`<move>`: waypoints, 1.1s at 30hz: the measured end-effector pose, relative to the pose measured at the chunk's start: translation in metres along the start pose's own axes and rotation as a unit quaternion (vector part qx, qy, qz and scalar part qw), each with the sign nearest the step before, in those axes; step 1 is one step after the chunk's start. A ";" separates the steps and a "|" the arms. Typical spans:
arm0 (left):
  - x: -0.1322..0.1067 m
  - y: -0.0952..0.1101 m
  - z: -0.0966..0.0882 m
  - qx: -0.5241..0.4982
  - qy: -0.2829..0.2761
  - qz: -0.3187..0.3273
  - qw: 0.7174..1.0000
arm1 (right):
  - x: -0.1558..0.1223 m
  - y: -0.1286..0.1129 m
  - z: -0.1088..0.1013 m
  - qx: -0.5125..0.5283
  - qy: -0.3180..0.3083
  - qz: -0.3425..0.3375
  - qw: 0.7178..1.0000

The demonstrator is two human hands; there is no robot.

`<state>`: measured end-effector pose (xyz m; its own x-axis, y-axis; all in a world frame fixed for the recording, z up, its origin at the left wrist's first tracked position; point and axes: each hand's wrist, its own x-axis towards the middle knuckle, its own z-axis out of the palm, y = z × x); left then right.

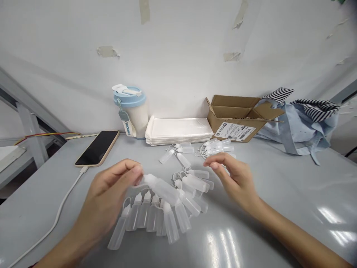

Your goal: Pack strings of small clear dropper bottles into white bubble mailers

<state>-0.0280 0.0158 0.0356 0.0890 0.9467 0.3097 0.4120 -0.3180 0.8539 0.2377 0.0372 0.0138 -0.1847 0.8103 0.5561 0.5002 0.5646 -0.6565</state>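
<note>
My left hand [113, 190] is closed in a pinch at the tip end of a clear plastic dropper bottle [164, 190], which slants down to the right. Below and around it, several similar dropper bottles [142, 212] lie fanned out, with white pointed tips and thin looped cap straps. My right hand [237, 178] hovers to the right with thumb and forefinger curved and close together; I see nothing between them. Nearest to it are a bunch of bottles [196, 182] on its left and another bunch [217, 146] behind its fingers, partly hidden.
Along the wall stand a blue-lidded cup [136, 115], a stack of white packets [181, 128], an open cardboard box [237, 119] and a light blue cloth bag [295, 126]. A phone [97, 149] with a white cable [60, 212] lies left. More bottles [178, 152] lie before the packets.
</note>
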 end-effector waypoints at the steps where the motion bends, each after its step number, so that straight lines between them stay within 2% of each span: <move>1: 0.003 -0.002 -0.003 -0.026 -0.021 -0.023 0.999 | 0.002 0.004 -0.001 0.005 -0.021 0.021 1.000; 3: 0.006 -0.005 -0.007 -0.057 -0.085 -0.085 0.991 | 0.006 0.011 -0.002 0.017 -0.085 0.035 0.996; 8: 0.010 -0.011 -0.006 -0.011 -0.236 -0.190 0.953 | 0.011 0.029 -0.007 -0.031 -0.264 0.073 0.961; 12: 0.013 -0.012 -0.002 0.038 -0.295 -0.222 0.929 | 0.015 0.033 -0.009 -0.044 -0.303 0.106 0.946; 17: 0.012 -0.011 0.003 0.117 -0.286 -0.219 0.925 | 0.020 0.027 -0.008 -0.038 -0.318 0.090 0.943; 23: 0.011 -0.008 0.009 0.168 -0.231 -0.194 0.938 | 0.020 0.030 -0.002 -0.041 -0.323 0.097 0.941; 33: 0.008 -0.019 0.011 0.255 -0.197 -0.137 0.937 | 0.022 0.025 0.004 -0.048 -0.344 0.064 0.936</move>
<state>-0.0255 0.0298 0.0174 0.2028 0.9666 -0.1567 0.8388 -0.0889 0.5371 0.2424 0.0698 0.0073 -0.6025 0.7981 -0.0041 0.6224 0.4666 -0.6284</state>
